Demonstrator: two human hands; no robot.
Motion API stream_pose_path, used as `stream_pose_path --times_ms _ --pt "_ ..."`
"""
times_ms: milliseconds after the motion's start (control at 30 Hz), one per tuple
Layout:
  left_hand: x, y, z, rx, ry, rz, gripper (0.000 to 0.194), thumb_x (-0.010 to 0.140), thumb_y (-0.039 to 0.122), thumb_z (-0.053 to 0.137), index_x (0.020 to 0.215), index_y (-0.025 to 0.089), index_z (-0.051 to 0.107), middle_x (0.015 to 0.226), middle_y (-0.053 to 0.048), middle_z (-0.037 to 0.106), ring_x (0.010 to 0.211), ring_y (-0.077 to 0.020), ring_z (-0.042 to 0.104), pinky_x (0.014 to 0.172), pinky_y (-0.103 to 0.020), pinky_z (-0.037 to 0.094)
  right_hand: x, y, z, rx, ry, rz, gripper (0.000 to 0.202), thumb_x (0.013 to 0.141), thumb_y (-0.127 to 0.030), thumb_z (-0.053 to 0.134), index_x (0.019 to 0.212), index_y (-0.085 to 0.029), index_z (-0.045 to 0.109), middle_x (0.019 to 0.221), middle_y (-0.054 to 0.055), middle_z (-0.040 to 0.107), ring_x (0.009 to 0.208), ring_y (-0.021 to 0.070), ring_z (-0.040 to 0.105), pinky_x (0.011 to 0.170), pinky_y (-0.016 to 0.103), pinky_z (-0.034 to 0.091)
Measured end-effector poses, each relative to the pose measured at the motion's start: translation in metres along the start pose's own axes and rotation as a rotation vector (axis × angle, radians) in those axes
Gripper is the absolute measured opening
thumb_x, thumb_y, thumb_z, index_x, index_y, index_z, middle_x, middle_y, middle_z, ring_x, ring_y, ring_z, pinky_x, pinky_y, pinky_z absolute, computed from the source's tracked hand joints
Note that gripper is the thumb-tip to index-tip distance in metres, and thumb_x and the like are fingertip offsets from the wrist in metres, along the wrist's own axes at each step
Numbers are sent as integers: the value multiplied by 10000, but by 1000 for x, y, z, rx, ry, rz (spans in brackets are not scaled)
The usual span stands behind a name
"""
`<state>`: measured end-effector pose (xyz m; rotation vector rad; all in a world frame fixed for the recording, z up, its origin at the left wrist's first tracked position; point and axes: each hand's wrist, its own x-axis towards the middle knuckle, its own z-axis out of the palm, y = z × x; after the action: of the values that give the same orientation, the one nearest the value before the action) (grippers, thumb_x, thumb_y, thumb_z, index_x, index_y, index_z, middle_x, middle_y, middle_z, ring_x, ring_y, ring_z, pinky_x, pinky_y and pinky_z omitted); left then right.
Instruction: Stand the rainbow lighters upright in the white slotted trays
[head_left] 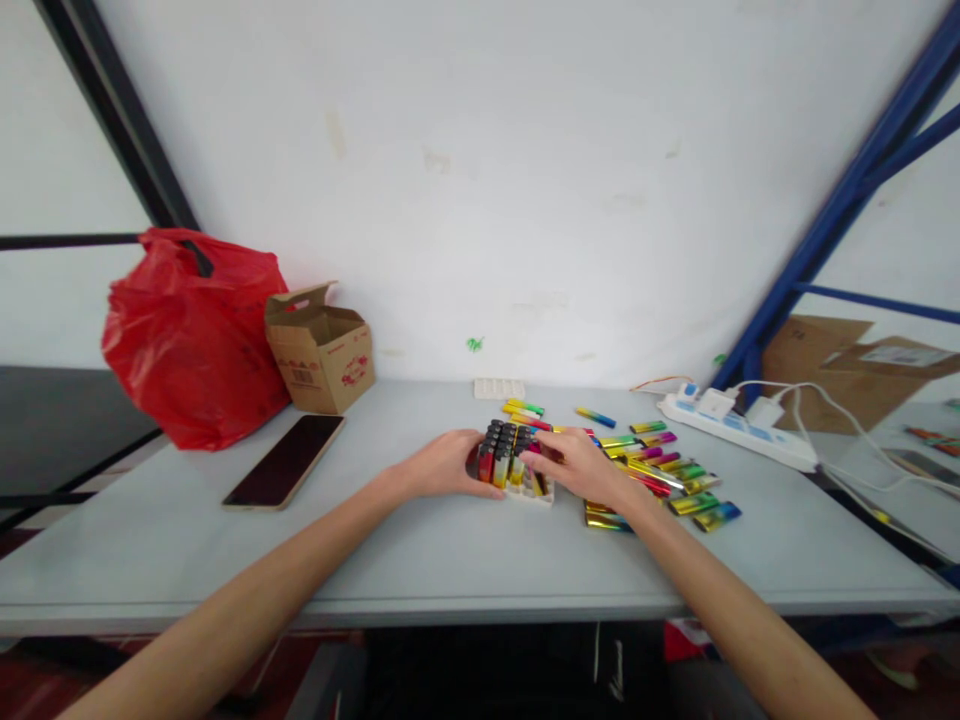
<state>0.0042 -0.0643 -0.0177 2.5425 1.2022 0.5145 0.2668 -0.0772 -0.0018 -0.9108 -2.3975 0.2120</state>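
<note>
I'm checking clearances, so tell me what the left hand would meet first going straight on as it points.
The upright black-topped lighters in the white tray: the left hand points rightward at them and looks right up against them, though exact contact is hard to tell.

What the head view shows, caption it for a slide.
Left hand and right hand at a white tray of lighters, shiny coloured pieces scattered alongside.

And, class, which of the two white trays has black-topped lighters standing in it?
The front tray, between the left hand and right hand. The back tray lies near the wall, away from both hands.
</note>
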Motion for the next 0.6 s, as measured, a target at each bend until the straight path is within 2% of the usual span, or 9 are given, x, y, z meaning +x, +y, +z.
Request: stream_pose_path --times_ms 133,267,433,600 --pt "1 0 0 -4 9 -4 673 636 781 776 930 186 662 904 -59 718 769 -252 658 673 -326 460 0 -1 2 87 2 70 545 978 -653 541 677 -204 605 585 14 669 526 162 568 556 282 388" --pt "1 1 -1 -22 4 -8 666 631 774 784 921 188 658 882 -50 713 758 -247 654 657 -321 449 -3 -2 5 173 -37 68 526 951 -676 570 742 -199 652 629 23 733 545 174 646 564 275 438" --pt "0 3 -2 -56 -5 -5 660 640 766 786 937 191 658 884 -48 721 766 -247 660 659 -321 451 -6 0 15 105 -1 -2 522 944 -701 551 794 -211 654 662 45 727 571 182 645 579 292 440" --pt "0 3 -3 -59 -24 0 660 656 759 782 964 189 656 929 -61 738 817 -266 676 692 -329 467 -7 0 23 57 -74 -34 507 982 -683 489 868 -224 672 723 61 718 618 198 637 585 304 437"
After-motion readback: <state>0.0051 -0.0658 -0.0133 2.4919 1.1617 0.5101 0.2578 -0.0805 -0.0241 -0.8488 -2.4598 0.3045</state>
